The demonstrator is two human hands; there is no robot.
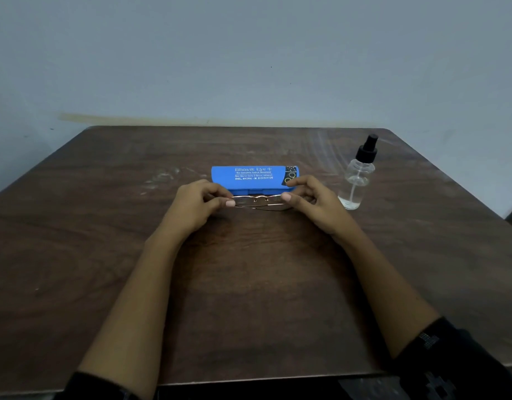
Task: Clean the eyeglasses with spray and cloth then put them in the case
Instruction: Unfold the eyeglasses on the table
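Note:
Thin gold-framed eyeglasses (259, 201) are held just above the table, right in front of a closed blue case (253, 177) with white lettering. My left hand (198, 204) pinches the frame's left end between thumb and fingers. My right hand (312, 199) pinches the right end the same way. The temples look folded behind the lenses. A clear spray bottle (356, 177) with a black pump top stands upright to the right of the case, apart from my right hand. No cloth is in view.
The dark brown wooden table (133, 255) runs back to a pale wall. Its far corners are cut at an angle, and the near edge lies under my forearms.

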